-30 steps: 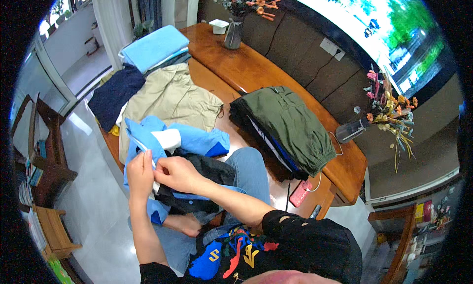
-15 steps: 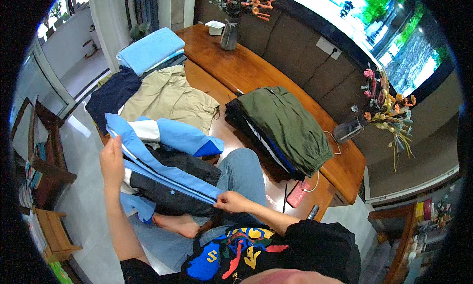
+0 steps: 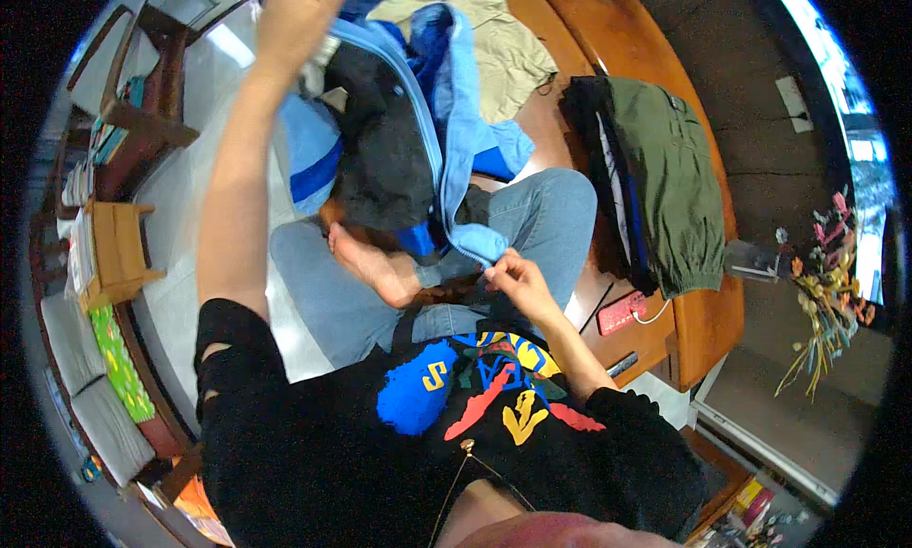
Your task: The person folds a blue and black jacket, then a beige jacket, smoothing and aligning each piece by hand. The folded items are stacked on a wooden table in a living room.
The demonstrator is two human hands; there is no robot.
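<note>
While left hand and right hand, well apart, grip it, jacket seems light, limp, best held by front edge.

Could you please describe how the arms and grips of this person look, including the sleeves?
The left sleeve is short and black, with cut-out openings; the right sleeve is black too. The left forearm and right forearm are bare. The left grip and right grip are ungloved human hands, with no watch visible.
</note>
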